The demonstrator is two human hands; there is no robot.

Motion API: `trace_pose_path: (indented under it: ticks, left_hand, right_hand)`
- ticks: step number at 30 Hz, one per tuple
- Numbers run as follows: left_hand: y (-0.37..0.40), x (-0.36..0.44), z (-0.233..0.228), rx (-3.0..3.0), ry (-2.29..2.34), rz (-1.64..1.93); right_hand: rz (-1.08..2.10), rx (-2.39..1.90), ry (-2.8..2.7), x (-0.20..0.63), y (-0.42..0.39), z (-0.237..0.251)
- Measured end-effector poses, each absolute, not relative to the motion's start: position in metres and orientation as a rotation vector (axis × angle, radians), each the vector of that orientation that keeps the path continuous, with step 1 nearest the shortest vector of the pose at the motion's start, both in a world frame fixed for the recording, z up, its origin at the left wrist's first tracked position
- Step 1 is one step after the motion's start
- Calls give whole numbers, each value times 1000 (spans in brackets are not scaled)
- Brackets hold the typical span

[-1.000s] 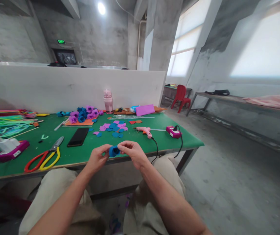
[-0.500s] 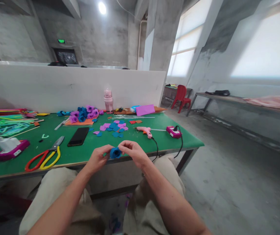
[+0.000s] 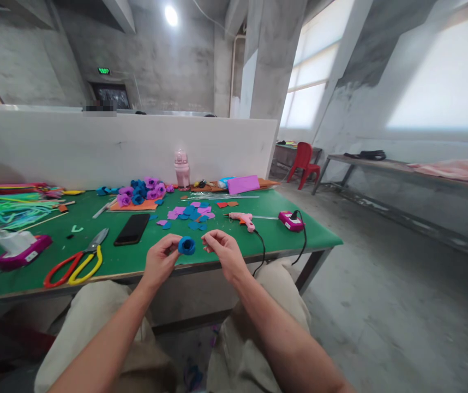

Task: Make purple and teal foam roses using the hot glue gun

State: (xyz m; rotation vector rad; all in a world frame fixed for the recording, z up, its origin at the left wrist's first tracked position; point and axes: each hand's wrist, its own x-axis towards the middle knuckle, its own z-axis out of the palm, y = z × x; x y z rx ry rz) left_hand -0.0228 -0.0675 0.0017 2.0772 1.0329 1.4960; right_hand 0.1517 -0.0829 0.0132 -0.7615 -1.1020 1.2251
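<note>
My left hand (image 3: 161, 261) holds a small blue rolled foam flower (image 3: 186, 245) by its fingertips, above the near edge of the green table (image 3: 136, 256). My right hand (image 3: 222, 252) hovers just right of the flower, fingers curled together, a small gap between it and the blue piece. Loose blue and purple foam petals (image 3: 191, 214) lie on the table beyond my hands. A pile of finished blue and purple flowers (image 3: 141, 191) sits further back on an orange sheet.
A pink glue gun (image 3: 242, 219) with a black cord, a black phone (image 3: 132, 228), red and yellow scissors (image 3: 74, 261), a pink bottle (image 3: 181, 168) and coloured pipe cleaners (image 3: 9, 204) lie on the table. A white partition stands behind. A red chair (image 3: 304, 162) is far right.
My right hand has let go of the blue flower and moved slightly right. My left hand has lifted the flower a little.
</note>
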Motion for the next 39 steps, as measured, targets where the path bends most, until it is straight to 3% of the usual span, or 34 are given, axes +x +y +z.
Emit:
trace_pose_path:
  ticks: [18, 23, 32, 39]
  left_hand:
    - [-70, -23, 0, 2251, 1040, 1427]
    - [-70, -22, 1, 2279, 1043, 1419]
    - [-72, -19, 0, 2226, 986, 1335]
    - [-72, -19, 0, 2219, 1033, 1306]
  right_hand:
    - [535, -930, -1475, 145, -100, 19]
    - [587, -935, -1465, 145, -97, 17]
    - [1186, -856, -1191, 143, -93, 18]
    - [807, -910, -1429, 150, -94, 20]
